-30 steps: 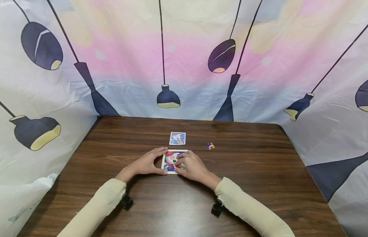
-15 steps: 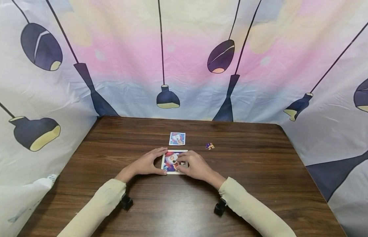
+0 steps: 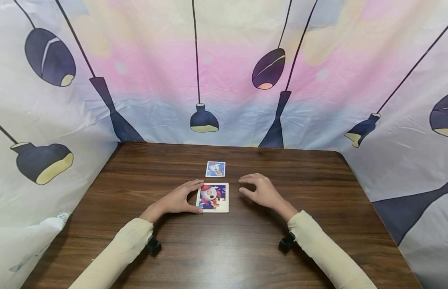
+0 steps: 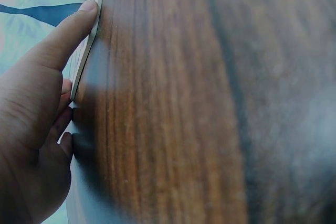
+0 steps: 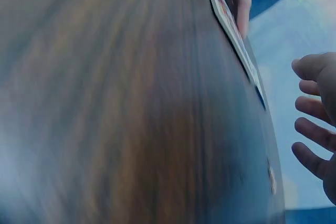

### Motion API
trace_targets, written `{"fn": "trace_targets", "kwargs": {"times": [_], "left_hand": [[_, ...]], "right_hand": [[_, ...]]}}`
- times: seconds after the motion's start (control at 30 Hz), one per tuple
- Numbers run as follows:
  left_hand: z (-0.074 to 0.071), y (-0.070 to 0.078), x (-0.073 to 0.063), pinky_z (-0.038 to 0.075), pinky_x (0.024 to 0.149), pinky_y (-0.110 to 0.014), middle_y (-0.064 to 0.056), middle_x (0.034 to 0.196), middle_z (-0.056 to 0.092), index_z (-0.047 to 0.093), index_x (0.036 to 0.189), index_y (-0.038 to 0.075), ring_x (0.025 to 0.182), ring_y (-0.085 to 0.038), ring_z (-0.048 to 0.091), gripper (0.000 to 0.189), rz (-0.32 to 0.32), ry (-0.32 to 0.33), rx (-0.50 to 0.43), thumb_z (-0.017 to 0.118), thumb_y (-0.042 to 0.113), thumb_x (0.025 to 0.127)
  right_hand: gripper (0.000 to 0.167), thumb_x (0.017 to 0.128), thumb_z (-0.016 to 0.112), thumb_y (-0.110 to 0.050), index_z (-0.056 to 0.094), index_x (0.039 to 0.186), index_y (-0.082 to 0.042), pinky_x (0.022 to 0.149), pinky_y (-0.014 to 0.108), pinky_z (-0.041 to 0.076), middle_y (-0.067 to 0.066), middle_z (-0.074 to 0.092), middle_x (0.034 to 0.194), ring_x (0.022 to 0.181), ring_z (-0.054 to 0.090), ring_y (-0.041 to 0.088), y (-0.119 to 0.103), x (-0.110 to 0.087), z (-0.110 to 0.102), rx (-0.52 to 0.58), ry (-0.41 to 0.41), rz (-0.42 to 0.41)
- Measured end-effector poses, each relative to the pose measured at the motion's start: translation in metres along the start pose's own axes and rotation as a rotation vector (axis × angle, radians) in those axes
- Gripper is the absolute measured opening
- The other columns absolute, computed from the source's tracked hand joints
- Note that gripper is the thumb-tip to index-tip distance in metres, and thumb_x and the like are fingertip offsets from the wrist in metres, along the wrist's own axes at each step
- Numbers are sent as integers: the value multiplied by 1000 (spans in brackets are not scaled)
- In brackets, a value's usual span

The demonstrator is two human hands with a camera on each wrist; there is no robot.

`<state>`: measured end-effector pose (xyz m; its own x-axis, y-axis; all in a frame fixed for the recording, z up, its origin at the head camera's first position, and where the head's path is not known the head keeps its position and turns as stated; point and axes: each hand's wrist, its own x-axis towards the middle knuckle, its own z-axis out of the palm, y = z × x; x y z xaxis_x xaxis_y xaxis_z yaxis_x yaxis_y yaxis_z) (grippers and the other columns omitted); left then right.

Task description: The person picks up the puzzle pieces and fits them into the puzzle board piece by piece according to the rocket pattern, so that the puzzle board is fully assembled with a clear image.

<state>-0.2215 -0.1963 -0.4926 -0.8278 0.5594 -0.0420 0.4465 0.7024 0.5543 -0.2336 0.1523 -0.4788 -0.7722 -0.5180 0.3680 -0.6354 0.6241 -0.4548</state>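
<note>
A square jigsaw puzzle [image 3: 210, 197] in a pale frame lies on the brown table, its lower right part showing bare board. My left hand [image 3: 181, 197] holds the frame along its left side, thumb at the near corner and fingertips at the far corner. In the left wrist view, the thumb [image 4: 79, 24] presses on the frame's edge. To the right of the puzzle, my right hand [image 3: 264, 192] is over the table with fingers loosely bent and nothing between them. The loose puzzle pieces [image 5: 271, 177] show small and edge-on in the right wrist view; the right hand covers them in the head view.
A small picture card [image 3: 215, 169] with the same design lies just beyond the puzzle. The wooden table [image 3: 155, 160] meets a fabric backdrop [image 3: 159, 80] printed with hanging lamps at its back and sides.
My right hand has left the puzzle and moved right, over where the loose pieces were seen. Bare board now shows at the puzzle's lower right. The left hand keeps its place.
</note>
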Motion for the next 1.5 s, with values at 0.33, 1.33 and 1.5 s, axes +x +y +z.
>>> {"fn": "trace_targets", "kwargs": {"times": [0.33,1.33,1.5], "left_hand": [[0,0,0,30,116,-64,-10,167,29,37,160,14,153,-38,26,106,-8,-2,4,80,66,78],[0,2,0,30,117,-62,-10,166,31,39,159,12,152,-38,27,105,3,2,-5,80,66,78],[0,2,0,30,116,-62,-10,166,32,39,159,12,152,-38,27,105,0,1,-4,80,65,78]], "right_hand": [[33,97,71,-25,74,125,-6,97,51,52,10,72,125,114,66,30,41,1,-18,-25,-27,43],[24,100,66,-14,76,120,-6,103,57,47,16,68,129,124,59,38,76,6,-23,-105,-134,95],[21,97,73,-26,80,108,-10,102,54,49,14,71,125,120,62,35,79,9,-21,-96,-110,114]]}}
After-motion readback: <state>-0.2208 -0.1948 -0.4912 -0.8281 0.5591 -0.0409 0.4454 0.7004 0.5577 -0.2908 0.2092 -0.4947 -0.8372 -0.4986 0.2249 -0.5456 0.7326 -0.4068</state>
